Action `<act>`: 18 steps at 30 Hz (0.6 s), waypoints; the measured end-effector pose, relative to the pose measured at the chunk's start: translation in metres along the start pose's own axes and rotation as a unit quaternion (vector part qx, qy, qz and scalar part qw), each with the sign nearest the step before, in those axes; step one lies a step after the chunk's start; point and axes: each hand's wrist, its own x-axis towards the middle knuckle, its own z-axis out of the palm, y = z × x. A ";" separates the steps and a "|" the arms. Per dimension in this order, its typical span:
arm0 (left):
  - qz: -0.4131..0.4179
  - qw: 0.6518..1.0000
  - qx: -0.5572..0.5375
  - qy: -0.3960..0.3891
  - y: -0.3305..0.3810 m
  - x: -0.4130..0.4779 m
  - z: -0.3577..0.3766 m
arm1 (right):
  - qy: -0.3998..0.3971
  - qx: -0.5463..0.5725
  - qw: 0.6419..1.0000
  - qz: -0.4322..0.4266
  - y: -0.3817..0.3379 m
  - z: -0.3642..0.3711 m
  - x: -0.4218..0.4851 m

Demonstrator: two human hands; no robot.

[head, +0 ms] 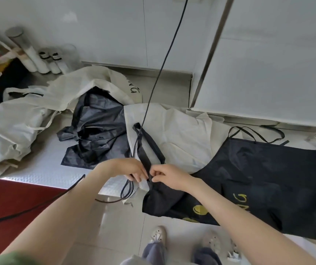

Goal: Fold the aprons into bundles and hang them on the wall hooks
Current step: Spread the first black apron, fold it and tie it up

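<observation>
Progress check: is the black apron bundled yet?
No, the black apron lies spread across the counter, left hand and right hand pinching its strap.

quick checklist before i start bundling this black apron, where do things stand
1. Grip: left hand and right hand both pinch the black strap: ok.
2. Flatness: the black apron is spread out, but one corner hangs over the counter edge: not ok.
3. Tangle: the strap and the hanging cable cross in this view: cannot tell.
4. Fold area: the white apron lies under the black apron: not ok.
5. Target: no wall hooks in view: cannot tell.
</observation>
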 end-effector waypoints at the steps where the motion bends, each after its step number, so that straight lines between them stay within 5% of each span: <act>1: 0.008 0.999 -0.047 -0.019 -0.004 -0.002 0.001 | 0.012 0.009 1.000 -0.006 -0.006 0.001 0.003; 4: 0.049 0.986 -0.149 -0.052 -0.011 -0.009 0.009 | 0.043 0.026 0.998 -0.026 -0.016 0.005 0.007; 9: 0.034 0.998 -0.055 0.020 -0.016 0.001 0.037 | 0.096 0.044 0.994 -0.013 -0.016 0.011 0.006; 14: -0.039 0.984 -0.168 0.050 -0.023 0.014 0.046 | 0.151 -0.126 0.980 0.041 0.018 0.006 -0.021; 18: -0.063 0.973 -0.215 0.063 -0.020 0.016 0.053 | 0.212 -0.120 0.967 0.069 0.044 0.012 -0.050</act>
